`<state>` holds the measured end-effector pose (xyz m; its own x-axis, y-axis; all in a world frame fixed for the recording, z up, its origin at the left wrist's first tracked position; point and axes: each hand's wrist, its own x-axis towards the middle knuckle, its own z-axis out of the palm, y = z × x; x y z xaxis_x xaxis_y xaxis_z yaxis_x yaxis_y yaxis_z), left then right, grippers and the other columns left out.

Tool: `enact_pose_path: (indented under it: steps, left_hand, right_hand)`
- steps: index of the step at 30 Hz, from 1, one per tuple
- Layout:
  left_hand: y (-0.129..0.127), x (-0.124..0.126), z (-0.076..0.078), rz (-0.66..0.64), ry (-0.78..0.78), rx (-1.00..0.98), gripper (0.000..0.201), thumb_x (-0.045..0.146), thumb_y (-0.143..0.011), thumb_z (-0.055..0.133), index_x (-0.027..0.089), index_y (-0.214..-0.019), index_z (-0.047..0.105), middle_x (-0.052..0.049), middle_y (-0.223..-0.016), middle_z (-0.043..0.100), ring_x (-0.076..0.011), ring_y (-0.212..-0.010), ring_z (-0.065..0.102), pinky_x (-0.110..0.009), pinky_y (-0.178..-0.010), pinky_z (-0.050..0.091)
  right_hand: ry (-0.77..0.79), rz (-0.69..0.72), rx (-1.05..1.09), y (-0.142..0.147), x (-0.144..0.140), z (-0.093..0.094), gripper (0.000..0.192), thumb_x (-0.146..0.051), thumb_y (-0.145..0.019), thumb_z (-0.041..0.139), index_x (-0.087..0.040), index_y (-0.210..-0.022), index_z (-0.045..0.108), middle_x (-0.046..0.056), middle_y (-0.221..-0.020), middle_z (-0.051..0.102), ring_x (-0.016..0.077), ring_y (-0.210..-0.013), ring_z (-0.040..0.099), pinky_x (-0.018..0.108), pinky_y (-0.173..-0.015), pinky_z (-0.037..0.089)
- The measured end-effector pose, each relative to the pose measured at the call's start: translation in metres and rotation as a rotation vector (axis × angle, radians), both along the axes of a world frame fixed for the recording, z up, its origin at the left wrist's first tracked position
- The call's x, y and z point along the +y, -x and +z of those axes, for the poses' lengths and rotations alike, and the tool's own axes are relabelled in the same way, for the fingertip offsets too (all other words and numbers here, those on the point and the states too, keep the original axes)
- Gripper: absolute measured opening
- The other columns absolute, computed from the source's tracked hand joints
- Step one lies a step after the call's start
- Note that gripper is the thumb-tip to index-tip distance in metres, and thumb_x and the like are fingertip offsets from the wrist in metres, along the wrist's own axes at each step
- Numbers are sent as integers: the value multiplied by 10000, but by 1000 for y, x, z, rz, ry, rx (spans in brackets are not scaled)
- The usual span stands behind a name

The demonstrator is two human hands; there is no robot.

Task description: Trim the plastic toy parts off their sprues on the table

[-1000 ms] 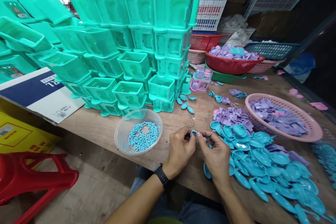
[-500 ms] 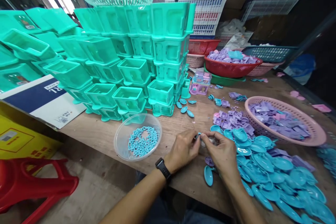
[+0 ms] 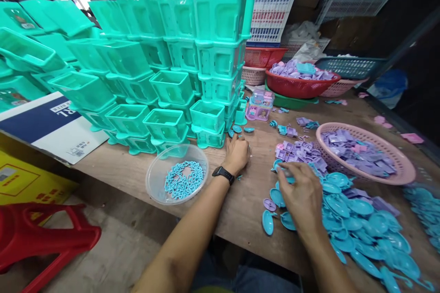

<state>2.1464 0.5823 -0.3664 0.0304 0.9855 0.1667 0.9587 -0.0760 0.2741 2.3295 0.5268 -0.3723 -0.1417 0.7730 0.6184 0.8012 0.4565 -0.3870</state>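
Note:
My left hand (image 3: 238, 152), with a black watch on the wrist, reaches forward over the table to small blue oval pieces (image 3: 237, 129) at the foot of the green tubs. Its fingers are curled down, and whatever is under them is hidden. My right hand (image 3: 301, 194) is bent at the left edge of a heap of glossy blue oval parts (image 3: 366, 224). Between its thumb and fingers is a greyish, blurred bit that I cannot name. Below lie a purple ring-shaped piece (image 3: 269, 204) and a single blue oval part (image 3: 267, 223).
Stacked green tubs (image 3: 168, 123) fill the back left. A clear bowl (image 3: 151, 181) of small blue hook-like pieces stands left of my forearm. Purple parts (image 3: 299, 153) and a pink basket (image 3: 405, 167) are to the right. A red stool (image 3: 51, 233) stands on the floor.
My hands were together over a small piece and have parted. The left has moved forward to the small ovals; the right has shifted slightly right. The view has shifted a little.

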Motion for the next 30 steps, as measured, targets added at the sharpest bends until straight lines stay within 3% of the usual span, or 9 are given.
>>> enact_pose_path:
  steps: [4,8,10,15,20,23,26,30]
  left_hand:
    - [-1,-21,0,82,24,-3,234,175,-960,513,148,-1075,714,-159,-1166,722,-315,-1213,594,-451,-1006,436]
    - [2,-37,6,181,57,-53,456,135,-961,471,153,-1414,519,-124,-1038,761,-275,-1032,704,-391,-923,479]
    - [5,-39,8,214,86,-66,471,109,-957,448,168,-1419,518,-115,-1029,766,-264,-1014,716,-365,-895,487]
    - [9,-39,7,254,116,-59,231,225,-961,527,174,-1056,731,-143,-1071,748,-301,-1091,679,-387,-920,496]
    - [10,-30,6,178,-86,-104,267,260,-965,564,164,-1171,704,-158,-1315,632,-315,-1260,552,-415,-1023,472]
    - [11,-21,5,142,-35,-142,391,83,-908,552,116,-1288,638,-183,-1290,648,-304,-1227,583,-404,-1019,475]
    - [12,-21,1,147,28,-160,314,32,-882,530,108,-1125,713,-186,-1140,707,-290,-1106,656,-368,-926,511]
    - [8,-34,-4,130,12,-192,230,173,-962,515,138,-988,742,-169,-1139,694,-255,-1020,686,-329,-865,527]
  right_hand:
    - [257,163,-197,43,-18,-5,233,-219,-958,528,-202,-943,760,85,-956,756,254,-912,689,369,-847,468]
    - [433,61,-428,77,-24,-2,198,-186,-939,586,-165,-1060,741,131,-1076,749,285,-1011,691,380,-878,451]
    - [486,37,-464,82,-20,1,214,-167,-949,558,-143,-1074,731,150,-1080,746,281,-1010,695,364,-860,451]
    - [511,83,-443,67,-10,-3,221,-132,-936,519,-157,-940,739,114,-948,765,240,-913,714,310,-779,454]
    - [378,223,-161,39,-9,-12,248,-147,-863,510,-186,-941,742,83,-919,779,231,-875,725,313,-780,502]
    - [305,207,5,29,-14,-11,253,-245,-890,494,-195,-932,738,84,-886,775,251,-849,728,342,-762,526]
    - [274,191,129,22,-19,-7,282,-351,-914,506,-214,-917,752,88,-906,784,258,-852,734,352,-763,540]
    - [315,145,215,14,-21,-6,314,-462,-891,559,-237,-875,777,70,-870,794,255,-787,739,336,-699,539]
